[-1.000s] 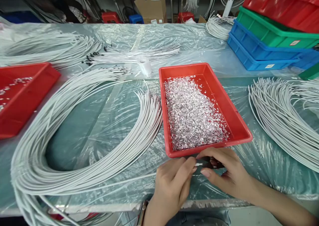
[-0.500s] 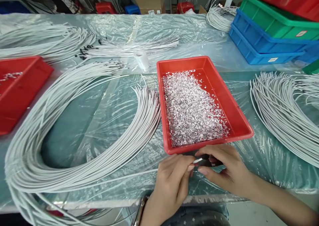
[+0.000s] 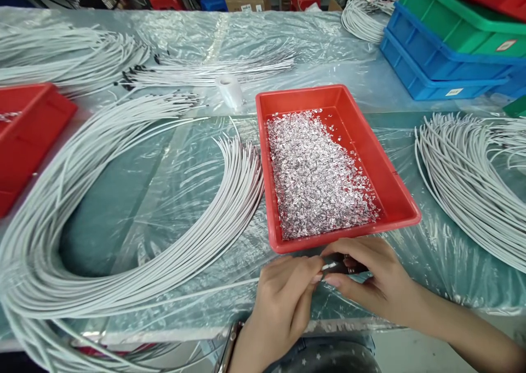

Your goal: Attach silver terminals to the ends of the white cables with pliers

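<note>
My left hand (image 3: 285, 293) is closed, thumb and fingers pinching a white cable (image 3: 230, 288) near its end. The cable's short white tip (image 3: 329, 265) sticks out to the right of those fingers. My right hand (image 3: 376, 274) curls around a small dark thing (image 3: 339, 264) beside the tip, its thumb below and forefinger above. What this dark thing is, I cannot make out. Both hands are just in front of a red tray (image 3: 394, 198) holding a heap of small shiny silver pieces (image 3: 316, 181).
A big coil of white cables (image 3: 36, 241) lies at left, another cable bundle (image 3: 464, 181) at right. A second red bin (image 3: 33, 137) is at far left. A clear plastic roll (image 3: 230, 91) stands behind the tray. Blue and green bins (image 3: 456, 39) are stacked at back right.
The view has shifted slightly, so the far table edge and bins sit higher in the picture. My hands keep nearly the same pose, the white tip still between them.
</note>
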The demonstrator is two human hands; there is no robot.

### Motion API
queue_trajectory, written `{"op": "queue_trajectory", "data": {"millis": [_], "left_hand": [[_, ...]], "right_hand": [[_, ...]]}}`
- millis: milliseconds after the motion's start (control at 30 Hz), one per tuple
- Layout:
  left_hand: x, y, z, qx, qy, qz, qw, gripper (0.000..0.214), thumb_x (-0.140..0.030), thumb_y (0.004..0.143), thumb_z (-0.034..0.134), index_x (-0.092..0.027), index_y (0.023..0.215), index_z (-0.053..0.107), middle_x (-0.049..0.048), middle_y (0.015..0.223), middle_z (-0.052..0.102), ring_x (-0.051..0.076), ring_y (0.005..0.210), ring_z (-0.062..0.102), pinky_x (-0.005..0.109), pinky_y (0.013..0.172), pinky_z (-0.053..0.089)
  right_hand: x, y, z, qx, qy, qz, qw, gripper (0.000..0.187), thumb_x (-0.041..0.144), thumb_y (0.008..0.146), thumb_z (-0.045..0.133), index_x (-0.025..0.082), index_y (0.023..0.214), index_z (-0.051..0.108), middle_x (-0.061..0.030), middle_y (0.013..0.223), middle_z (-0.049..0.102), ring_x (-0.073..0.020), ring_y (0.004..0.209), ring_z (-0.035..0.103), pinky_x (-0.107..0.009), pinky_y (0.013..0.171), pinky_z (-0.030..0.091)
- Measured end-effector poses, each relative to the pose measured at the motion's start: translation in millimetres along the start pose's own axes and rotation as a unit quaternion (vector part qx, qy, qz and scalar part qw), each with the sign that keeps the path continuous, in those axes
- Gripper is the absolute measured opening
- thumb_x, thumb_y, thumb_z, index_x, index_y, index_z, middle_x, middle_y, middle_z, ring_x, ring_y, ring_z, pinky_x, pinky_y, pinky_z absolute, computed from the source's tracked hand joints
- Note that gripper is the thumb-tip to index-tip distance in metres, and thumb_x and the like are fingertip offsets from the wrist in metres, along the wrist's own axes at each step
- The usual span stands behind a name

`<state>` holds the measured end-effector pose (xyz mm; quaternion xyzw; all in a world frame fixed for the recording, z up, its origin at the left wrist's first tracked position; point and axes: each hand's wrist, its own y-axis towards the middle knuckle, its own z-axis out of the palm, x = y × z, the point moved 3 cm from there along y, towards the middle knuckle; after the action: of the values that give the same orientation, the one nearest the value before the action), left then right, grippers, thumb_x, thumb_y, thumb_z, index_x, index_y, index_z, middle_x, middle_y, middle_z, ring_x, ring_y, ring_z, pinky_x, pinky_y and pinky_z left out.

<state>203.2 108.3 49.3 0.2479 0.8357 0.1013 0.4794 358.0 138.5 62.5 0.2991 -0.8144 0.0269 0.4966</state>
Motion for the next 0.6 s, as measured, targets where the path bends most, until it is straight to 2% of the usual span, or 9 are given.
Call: {"op": "queue_trajectory", "data": {"millis": [300,600], "left_hand": [[2.5,-1.1,0.8,0.009,0.005,0.002,1.000,0.018,-0.007,0.092,0.038,-0.018,0.097,0.052,-0.0003,0.063,0.055,0.014,0.059,0.057,0.025,0.053,0.038],[5.2,-3.2,3.0,-0.004,0.021,0.020,1.000,0.017,-0.007,0.091,0.041,-0.017,0.100,0.052,0.0006,0.067,0.057,0.013,0.056,0.053,0.025,0.053,0.038]], "right_hand": [[-2.3,-3.7,1.1,0.068,0.066,0.070,0.993,0.017,0.032,0.094,0.056,0.015,0.093,0.057,0.0020,0.069,0.051,-0.0101,0.056,0.043,-0.021,0.049,0.032],[-1.9,-3.5,1.6,0.090,0.122,0.121,0.981,0.008,0.025,0.093,0.058,0.017,0.095,0.057,0.0037,0.072,0.052,-0.0090,0.057,0.040,-0.020,0.050,0.031]]}}
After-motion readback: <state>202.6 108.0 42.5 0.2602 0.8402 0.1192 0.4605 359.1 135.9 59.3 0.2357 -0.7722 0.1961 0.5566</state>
